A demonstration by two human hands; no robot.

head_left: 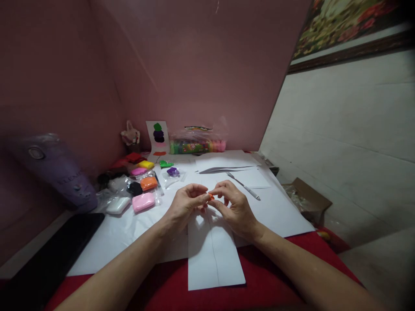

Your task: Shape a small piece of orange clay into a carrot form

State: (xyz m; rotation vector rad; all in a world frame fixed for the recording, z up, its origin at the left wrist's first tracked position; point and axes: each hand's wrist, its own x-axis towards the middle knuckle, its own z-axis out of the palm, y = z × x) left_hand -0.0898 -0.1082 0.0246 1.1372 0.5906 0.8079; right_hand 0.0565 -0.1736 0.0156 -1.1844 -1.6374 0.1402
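A small piece of orange modelling clay (211, 196) is pinched between the fingertips of both hands, over the middle of the table. My left hand (188, 202) closes thumb and fingers on its left side. From the right, my right hand (234, 207) grips it with thumb and forefinger. Much of the piece is hidden by the fingers. Beneath my hands lies a narrow white paper strip (202, 263) with a thin line running along it. A fork (244, 186) rests on white paper just beyond my right hand.
Packets of coloured clay, including an orange one (148, 183) and a pink one (143, 202), lie at left. A card with coloured clay blobs (158, 136) leans at the back beside a clear bag (197, 146). A purple bottle (61, 172) and black slab (55, 255) stand far left.
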